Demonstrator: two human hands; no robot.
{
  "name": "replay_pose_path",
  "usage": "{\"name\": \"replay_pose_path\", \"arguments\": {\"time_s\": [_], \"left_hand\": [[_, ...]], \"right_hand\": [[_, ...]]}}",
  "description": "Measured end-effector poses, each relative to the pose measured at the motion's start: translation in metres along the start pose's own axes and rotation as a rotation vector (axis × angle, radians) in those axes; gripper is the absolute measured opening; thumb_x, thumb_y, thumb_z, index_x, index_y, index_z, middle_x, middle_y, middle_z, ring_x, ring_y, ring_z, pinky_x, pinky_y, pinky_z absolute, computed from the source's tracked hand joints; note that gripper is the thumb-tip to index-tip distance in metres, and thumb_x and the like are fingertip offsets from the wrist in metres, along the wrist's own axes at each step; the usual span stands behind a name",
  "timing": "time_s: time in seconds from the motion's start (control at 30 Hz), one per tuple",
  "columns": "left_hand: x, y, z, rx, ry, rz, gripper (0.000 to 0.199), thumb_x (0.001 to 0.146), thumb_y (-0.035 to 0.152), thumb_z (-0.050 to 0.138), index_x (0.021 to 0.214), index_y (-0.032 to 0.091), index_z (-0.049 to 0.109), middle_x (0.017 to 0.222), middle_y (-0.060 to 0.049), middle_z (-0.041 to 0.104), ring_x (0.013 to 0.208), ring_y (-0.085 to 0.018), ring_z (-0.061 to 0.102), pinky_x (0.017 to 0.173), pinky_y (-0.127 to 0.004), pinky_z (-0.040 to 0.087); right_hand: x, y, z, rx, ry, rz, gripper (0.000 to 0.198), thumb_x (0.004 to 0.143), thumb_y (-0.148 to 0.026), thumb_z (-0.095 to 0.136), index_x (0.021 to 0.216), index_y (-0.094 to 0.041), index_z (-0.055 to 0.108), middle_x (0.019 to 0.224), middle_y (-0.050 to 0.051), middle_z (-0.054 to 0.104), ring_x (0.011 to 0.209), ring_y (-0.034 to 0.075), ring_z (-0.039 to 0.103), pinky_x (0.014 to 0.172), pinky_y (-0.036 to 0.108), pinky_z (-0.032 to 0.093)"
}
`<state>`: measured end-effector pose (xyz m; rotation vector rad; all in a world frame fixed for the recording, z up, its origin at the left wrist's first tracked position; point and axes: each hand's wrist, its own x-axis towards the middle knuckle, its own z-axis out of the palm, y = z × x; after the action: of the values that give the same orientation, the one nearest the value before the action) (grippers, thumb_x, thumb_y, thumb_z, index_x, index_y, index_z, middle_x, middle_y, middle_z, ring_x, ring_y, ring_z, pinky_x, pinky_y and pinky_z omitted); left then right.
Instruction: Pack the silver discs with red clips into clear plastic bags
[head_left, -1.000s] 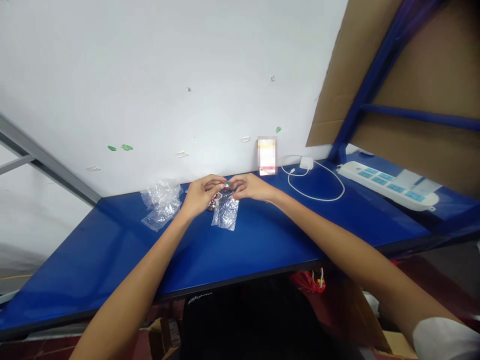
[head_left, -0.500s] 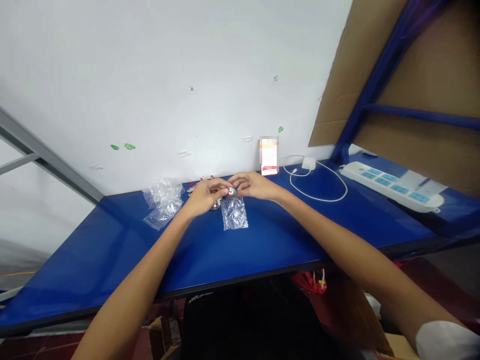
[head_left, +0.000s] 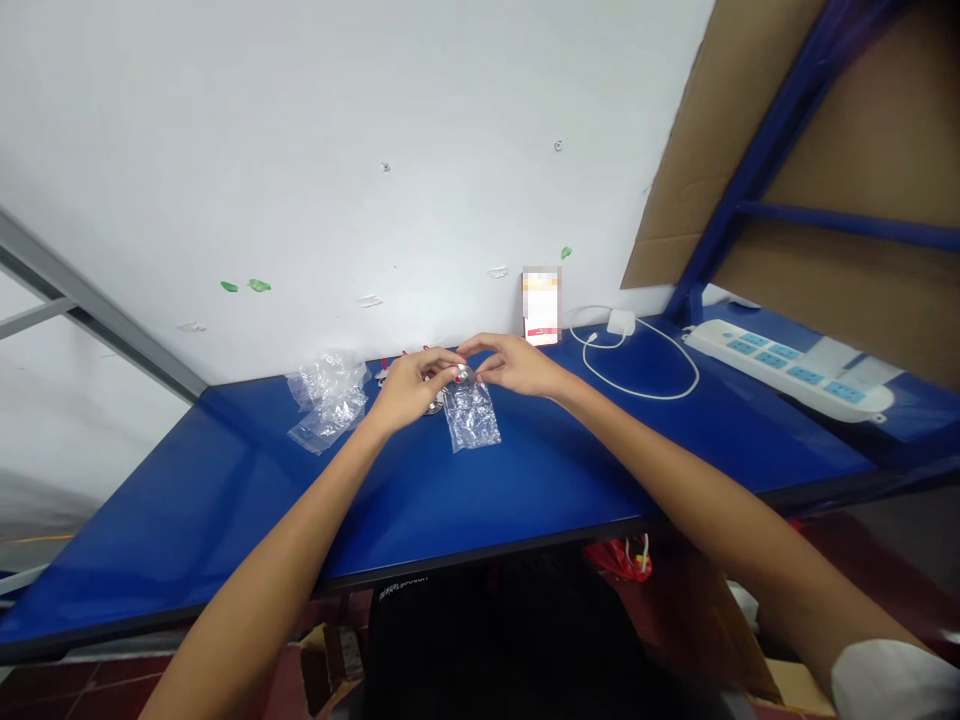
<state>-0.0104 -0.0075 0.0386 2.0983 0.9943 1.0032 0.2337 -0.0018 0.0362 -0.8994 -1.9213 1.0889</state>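
A small, shiny, round metal piece (head_left: pixel 466 374) with a bit of red on it is pinched between both my hands over the blue table (head_left: pixel 247 520). My left hand (head_left: pixel 406 390) grips its left side with thumb and fingers. From the right, the bent fingers of my right hand (head_left: pixel 519 366) close on its edge. Just below lies a flat clear plastic bag (head_left: pixel 472 418). Another round metal piece (head_left: pixel 435 406) shows partly under my left hand. Behind that hand are several small pieces with red loops (head_left: pixel 384 370), mostly hidden.
Crumpled clear bags (head_left: pixel 330 395) lie to the left. A blurred, phone-like panel (head_left: pixel 541 308) leans upright at the wall. Farther right are a white charger (head_left: pixel 621 322) with its looped cable (head_left: pixel 652 396) and a white power strip (head_left: pixel 787 370). A blue frame (head_left: pixel 739 190) rises at right.
The view has shifted slightly. Both hands stay on the round metal piece, which seems turned a little between the fingers. The other things lie as before.
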Motion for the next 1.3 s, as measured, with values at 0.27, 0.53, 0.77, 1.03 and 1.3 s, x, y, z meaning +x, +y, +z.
{"name": "replay_pose_path", "arguments": {"time_s": [0.27, 0.53, 0.77, 1.03, 1.3], "left_hand": [[-0.001, 0.003, 0.001, -0.137, -0.048, -0.12, 0.032, 0.089, 0.042, 0.085, 0.112, 0.021, 0.077, 0.096, -0.008, 0.084, 0.086, -0.024, 0.077, 0.078, -0.038, 0.058], [-0.001, 0.003, 0.004, -0.071, 0.061, -0.097, 0.025, 0.091, 0.044, 0.082, 0.101, 0.021, 0.076, 0.091, -0.006, 0.082, 0.082, -0.024, 0.075, 0.076, -0.036, 0.055], [-0.002, 0.002, 0.006, 0.006, 0.104, -0.051, 0.026, 0.094, 0.047, 0.078, 0.104, 0.025, 0.087, 0.09, -0.005, 0.082, 0.078, -0.024, 0.073, 0.074, -0.037, 0.055], [-0.005, 0.017, 0.001, 0.083, 0.353, 0.045, 0.026, 0.102, 0.046, 0.07, 0.109, 0.025, 0.084, 0.12, -0.006, 0.079, 0.078, -0.018, 0.066, 0.072, -0.033, 0.051], [-0.001, 0.006, -0.006, 0.18, 0.218, -0.077, 0.022, 0.1, 0.038, 0.066, 0.111, 0.024, 0.079, 0.106, -0.005, 0.08, 0.083, -0.024, 0.07, 0.079, -0.036, 0.052]], "right_hand": [[-0.003, -0.011, 0.005, -0.045, 0.071, -0.005, 0.039, 0.086, -0.007, 0.07, 0.123, -0.022, 0.074, 0.134, 0.007, 0.079, 0.093, 0.022, 0.082, 0.079, 0.033, 0.063], [-0.004, -0.017, 0.014, -0.034, 0.166, -0.037, 0.034, 0.088, -0.009, 0.066, 0.118, -0.023, 0.073, 0.13, 0.007, 0.079, 0.099, 0.023, 0.081, 0.089, 0.038, 0.065], [-0.003, -0.015, 0.013, -0.03, 0.228, -0.057, 0.029, 0.089, -0.013, 0.067, 0.115, -0.023, 0.072, 0.129, 0.007, 0.078, 0.104, 0.023, 0.08, 0.093, 0.038, 0.067], [-0.003, -0.019, 0.015, 0.051, 0.269, -0.094, 0.022, 0.09, -0.02, 0.071, 0.113, -0.023, 0.072, 0.12, 0.006, 0.08, 0.106, 0.023, 0.081, 0.098, 0.039, 0.067], [-0.005, -0.022, 0.015, 0.085, 0.293, -0.136, 0.018, 0.094, -0.026, 0.072, 0.112, -0.023, 0.073, 0.119, 0.006, 0.079, 0.106, 0.023, 0.082, 0.099, 0.04, 0.068]]}}
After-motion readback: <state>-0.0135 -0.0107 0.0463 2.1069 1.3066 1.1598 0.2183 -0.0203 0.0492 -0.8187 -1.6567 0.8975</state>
